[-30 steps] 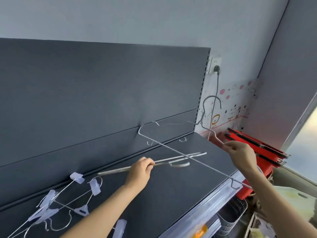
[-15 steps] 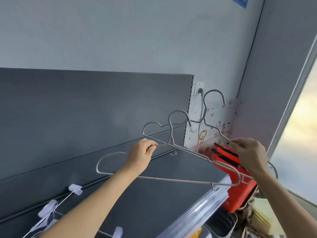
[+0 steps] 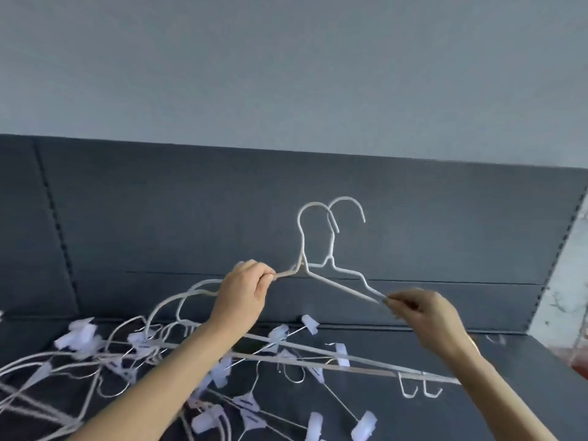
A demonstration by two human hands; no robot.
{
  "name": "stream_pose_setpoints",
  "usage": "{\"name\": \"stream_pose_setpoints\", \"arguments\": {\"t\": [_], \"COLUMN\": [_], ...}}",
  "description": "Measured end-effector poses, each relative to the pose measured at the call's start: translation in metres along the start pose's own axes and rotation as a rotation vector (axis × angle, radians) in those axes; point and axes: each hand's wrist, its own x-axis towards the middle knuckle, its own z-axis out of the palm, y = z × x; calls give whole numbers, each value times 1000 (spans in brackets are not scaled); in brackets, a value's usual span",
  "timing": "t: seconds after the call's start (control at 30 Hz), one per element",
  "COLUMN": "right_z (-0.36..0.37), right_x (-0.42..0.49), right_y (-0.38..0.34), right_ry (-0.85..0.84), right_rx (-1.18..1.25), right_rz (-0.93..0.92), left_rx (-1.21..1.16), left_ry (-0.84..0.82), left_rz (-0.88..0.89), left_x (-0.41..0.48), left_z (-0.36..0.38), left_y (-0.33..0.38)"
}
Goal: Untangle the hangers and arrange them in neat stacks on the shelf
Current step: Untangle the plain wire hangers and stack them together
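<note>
1. Quick update: half a second ago we had the two white hangers [image 3: 342,286] splayed apart out by the right end of the shelf [image 3: 525,358]. Now they're up in front of us, upright, with the hooks side by side and nearly matched.
2. Our left hand [image 3: 245,291] has its fingers curled tight round the left shoulders of the pair. Our right hand [image 3: 426,316] pinches the right shoulder tips between thumb and fingertips. So each grip is closed on wire and nothing's loose.
3. We reckon this pair is free of the mess and about ready to go down as a stack. It's in the air for now, not on the shelf.
4. Our view has swung left too. The red baskets and wall socket have dropped out of sight, and the tangled pile [image 3: 280,333] of clip hangers sprawls across the shelf under our arms. Plenty left to sort, by the look of it.
5. The shelf's dark grey with a matching back panel [image 3: 159,202], and there's plain blue-grey wall [image 3: 286,58] above.
</note>
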Motion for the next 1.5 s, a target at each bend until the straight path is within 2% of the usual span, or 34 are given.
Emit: {"name": "stream_pose_setpoints", "arguments": {"t": [0.17,0.33,0.47,0.7,0.87,1.0,1.13,1.37,1.5], "right_z": [58,117,179,294,349,378,417,507,569], "right_x": [8,-5,-32,-91,-119,-124,-123,-94,-52], "right_y": [-83,-175,-254,-380,-451,-495,-524,-564,-597], "right_ry": [-219,-371,-449,-642,-826,-896,-900,-638,-636], "right_rx": [217,294,299,298,268,315,268,25,-11], "right_rz": [-134,-307,-445,-525,-503,-483,-507,-729,-737], "left_rx": [167,310,484,457,412,398,383,356,324], "left_ry": [188,268,271,166,126,165,184,179,191], "left_rz": [-68,-172,-289,-525,-659,-725,-774,-861,-933], "left_x": [-34,-80,-129,-242,-295,-318,-327,-303,-272], "left_z": [-88,-179,-261,-409,-467,-490,-508,-527,-529], "left_y": [-50,-97,-145,-246,-287,-314,-342,-416,-481]}}
